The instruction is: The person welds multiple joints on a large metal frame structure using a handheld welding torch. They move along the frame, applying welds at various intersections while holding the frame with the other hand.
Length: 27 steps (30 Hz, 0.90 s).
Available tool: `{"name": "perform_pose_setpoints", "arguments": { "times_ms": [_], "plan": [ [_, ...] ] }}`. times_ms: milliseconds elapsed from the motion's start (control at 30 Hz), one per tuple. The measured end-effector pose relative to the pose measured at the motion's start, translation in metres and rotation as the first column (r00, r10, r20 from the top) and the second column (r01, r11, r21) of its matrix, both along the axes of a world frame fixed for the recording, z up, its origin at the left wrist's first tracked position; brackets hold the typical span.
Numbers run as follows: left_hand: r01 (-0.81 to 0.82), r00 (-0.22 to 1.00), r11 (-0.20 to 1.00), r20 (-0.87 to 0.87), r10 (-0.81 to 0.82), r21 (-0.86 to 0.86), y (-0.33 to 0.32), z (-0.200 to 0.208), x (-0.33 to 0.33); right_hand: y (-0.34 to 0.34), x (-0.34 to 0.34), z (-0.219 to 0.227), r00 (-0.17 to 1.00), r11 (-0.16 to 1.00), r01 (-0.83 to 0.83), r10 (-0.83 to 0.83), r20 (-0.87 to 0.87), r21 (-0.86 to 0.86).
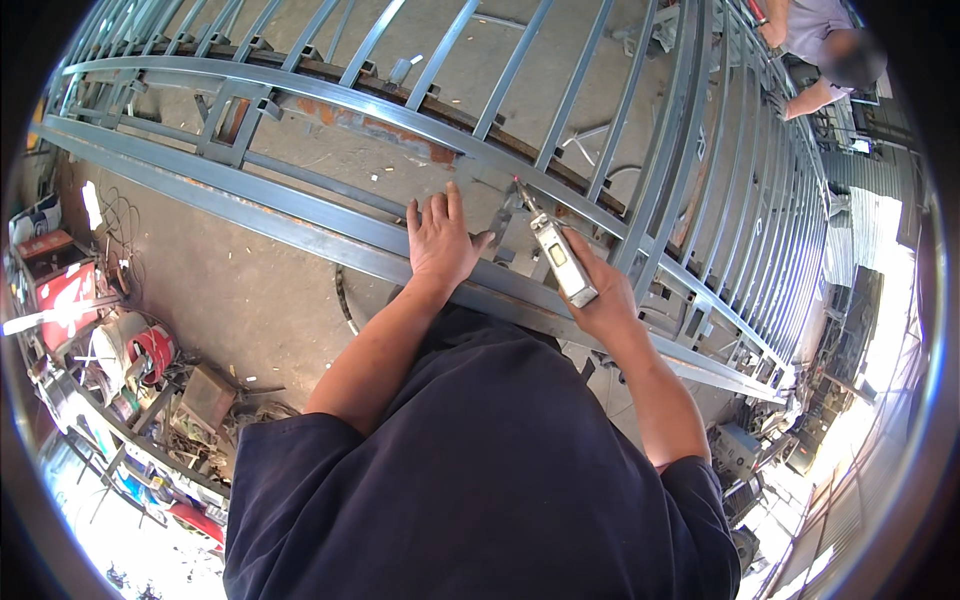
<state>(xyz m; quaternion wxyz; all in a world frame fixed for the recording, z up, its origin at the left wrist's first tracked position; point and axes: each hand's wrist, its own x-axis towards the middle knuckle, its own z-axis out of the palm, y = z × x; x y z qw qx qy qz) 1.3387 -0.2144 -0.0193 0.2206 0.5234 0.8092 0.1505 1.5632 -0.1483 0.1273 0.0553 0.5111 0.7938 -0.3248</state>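
My right hand (607, 300) is wrapped round a pale grey, boxy hand tool (562, 262) whose narrow dark nose ends in a small reddish tip. Its exact kind does not show. That tip points away from me, over the curved steel rail (490, 155) of a large metal frame. To the left, my left hand (442, 235) has its fingers stretched out and thumb apart, with nothing in it. It lies over the nearer square steel tube (330, 222) of the frame; whether the palm touches the tube, I cannot tell. A rusty patch (375, 128) marks the frame beyond the hand.
Many parallel steel bars (505, 75) run away from me across the frame. Another person's arm (808, 100) reaches to its far right side. Red and grey equipment (65, 300) and a brown box (207, 398) stand at left. More machinery (738, 450) lies at right.
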Motion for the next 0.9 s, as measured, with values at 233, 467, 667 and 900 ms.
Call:
{"name": "perform_pose_setpoints", "arguments": {
  "times_ms": [233, 467, 667, 900],
  "plan": [
    [0.010, 1.000, 0.998, 0.008, -0.010, -0.054, 0.000, 0.000, 0.000, -0.006, 0.003, -0.010, 0.996, 0.996, -0.061, 0.057, 0.065, 0.062],
    [0.010, 1.000, 0.998, -0.012, -0.011, -0.060, 0.001, -0.004, 0.001, -0.007, -0.002, -0.006, 0.998, 0.997, -0.025, 0.021, 0.067, 0.070],
    [0.017, 0.999, 1.000, -0.033, -0.018, -0.017, -0.001, -0.007, 0.002, -0.004, 0.006, -0.013, 0.994, 0.999, -0.041, 0.038, 0.101, 0.032],
    [0.026, 1.000, 0.999, -0.016, -0.027, -0.047, 0.001, -0.004, 0.000, -0.001, 0.004, -0.011, 0.987, 1.000, -0.025, 0.025, 0.156, 0.003]
  ]
}}
